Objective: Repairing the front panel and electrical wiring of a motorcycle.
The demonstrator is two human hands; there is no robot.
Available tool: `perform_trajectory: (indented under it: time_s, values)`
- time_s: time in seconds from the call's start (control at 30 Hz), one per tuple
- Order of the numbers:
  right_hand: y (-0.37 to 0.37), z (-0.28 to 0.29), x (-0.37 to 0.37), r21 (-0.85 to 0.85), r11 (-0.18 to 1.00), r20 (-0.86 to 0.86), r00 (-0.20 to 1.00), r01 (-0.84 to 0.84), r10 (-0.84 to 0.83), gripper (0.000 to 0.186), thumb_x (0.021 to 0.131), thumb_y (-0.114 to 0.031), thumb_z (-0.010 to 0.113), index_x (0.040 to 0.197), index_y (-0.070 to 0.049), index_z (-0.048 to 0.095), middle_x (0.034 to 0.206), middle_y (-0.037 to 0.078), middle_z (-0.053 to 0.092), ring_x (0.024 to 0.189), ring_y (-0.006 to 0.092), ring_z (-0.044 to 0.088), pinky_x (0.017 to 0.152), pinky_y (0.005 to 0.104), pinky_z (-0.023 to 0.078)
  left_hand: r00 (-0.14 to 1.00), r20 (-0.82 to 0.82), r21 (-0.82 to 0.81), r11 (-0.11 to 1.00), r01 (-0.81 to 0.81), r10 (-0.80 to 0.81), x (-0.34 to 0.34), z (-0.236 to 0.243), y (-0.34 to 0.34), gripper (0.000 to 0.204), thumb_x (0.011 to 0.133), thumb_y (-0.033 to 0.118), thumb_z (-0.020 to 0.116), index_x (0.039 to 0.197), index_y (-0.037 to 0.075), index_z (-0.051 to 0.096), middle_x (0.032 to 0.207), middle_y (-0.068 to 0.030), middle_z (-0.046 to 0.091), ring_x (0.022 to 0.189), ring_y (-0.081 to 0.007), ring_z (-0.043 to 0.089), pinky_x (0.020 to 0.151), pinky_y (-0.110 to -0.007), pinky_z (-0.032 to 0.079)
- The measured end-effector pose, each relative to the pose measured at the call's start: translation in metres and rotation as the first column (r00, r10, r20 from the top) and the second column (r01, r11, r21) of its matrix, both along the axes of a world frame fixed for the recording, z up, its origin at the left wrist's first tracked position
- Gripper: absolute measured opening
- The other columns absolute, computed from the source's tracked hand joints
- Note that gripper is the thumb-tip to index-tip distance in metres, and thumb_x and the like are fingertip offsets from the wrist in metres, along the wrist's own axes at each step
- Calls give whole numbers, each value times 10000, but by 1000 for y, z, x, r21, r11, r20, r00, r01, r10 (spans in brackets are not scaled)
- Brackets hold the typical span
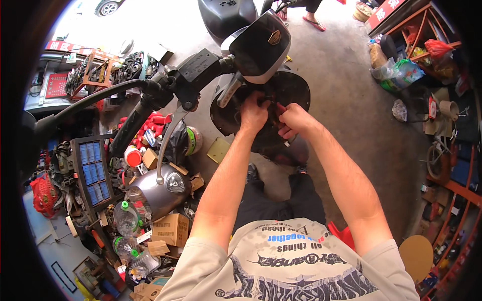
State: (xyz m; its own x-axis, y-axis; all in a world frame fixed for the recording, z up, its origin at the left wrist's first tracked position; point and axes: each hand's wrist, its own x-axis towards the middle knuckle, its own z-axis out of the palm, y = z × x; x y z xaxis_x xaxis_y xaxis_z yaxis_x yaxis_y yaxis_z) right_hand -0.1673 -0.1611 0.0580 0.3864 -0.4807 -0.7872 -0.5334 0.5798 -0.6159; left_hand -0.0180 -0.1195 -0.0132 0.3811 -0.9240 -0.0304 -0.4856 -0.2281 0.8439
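Observation:
In front of me stands a motor scooter with its black front housing [299,86] opened up, dark inside. My left hand [253,114] reaches into the housing, its fingers curled round something dark that I cannot make out. Beside it, my right hand [298,120] is closed on the red handle [280,107] of a hand tool whose working end is lost in shadow. The two hands are close together, and the parts between them are too dark to name. Above them hangs a glossy black panel [266,42], near the brake lever [170,135] and handlebar.
At left, a silver-grey cover with a lamp [175,181] lies among plastic bottles [126,219] and cardboard boxes [170,230]. A white and green bucket [193,140] stands nearby. Bags [404,71] and racks line the right side. Another person's sandalled foot [314,23] is at the far end.

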Motion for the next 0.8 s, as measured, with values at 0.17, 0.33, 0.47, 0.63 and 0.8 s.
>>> perform_trajectory:
  time_s: [0.17,0.33,0.47,0.63,0.8]
  values:
    - [-16,6,5,37,999,-6,1000,-29,29,164,838,-68,494,893,67,568,775,135,604,591,216,631,557,349,579,998,56,-30,1000,-2,4,-2,-1,2,310,747,174,703,1006,24,622,922,-168,659,874,-315,637,778,-378,492]
    - [-33,7,4,3,987,-97,983,-159,159,149,842,-78,506,820,37,598,708,113,635,566,172,608,517,312,528,998,69,-41,999,12,-9,-2,3,3,305,749,173,701,999,20,617,919,-176,655,880,-331,634,774,-389,489]
    - [-27,10,2,60,994,-41,995,-93,96,161,863,-77,500,939,44,576,763,135,652,617,190,617,541,343,523,997,74,-77,997,5,0,-1,1,4,237,748,130,664,946,14,604,901,-192,639,879,-374,608,770,-428,473]
    - [-23,5,1,185,982,90,994,37,-54,157,895,-48,476,1001,43,548,817,121,632,659,195,619,544,327,508,997,79,-102,995,3,5,-1,-5,4,263,751,145,662,974,17,605,931,-198,634,905,-382,595,784,-437,467]
    - [-11,-9,3,177,981,133,985,83,-108,107,906,-45,465,927,16,551,741,66,571,589,157,561,497,296,470,993,114,-108,994,20,-8,0,-5,4,296,756,152,670,1010,11,613,946,-203,645,913,-367,619,795,-409,481]
